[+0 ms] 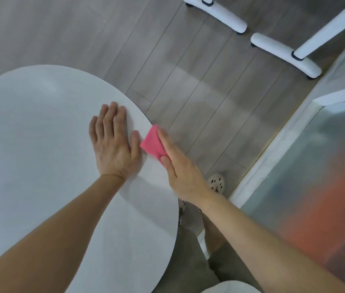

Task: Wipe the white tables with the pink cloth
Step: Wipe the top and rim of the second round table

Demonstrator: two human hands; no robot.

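Our left hand (pixel 114 144) & right hand (pixel 178 168) meet at the right rim of our round white worktop (pixel 40 155). The pink cloth (pixel 153 142) lies across that curved edge. Bare top spreads wide to the left, w/ grey plank floor (pixel 188 92) open to the right. Left hand lies flat, palm down, fingers straight & together, thumb just beside the cloth. Right hand pinches the cloth btw thumb & fingers, forearm reaching in from lower right. Top looks matte w/ a faint sheen. Beyond it are white furniture legs (pixel 283 53) at upper right & a frosted glass panel (pixel 315 166) along the right. Our shoe (pixel 217 182) is on the floor by the right wrist.
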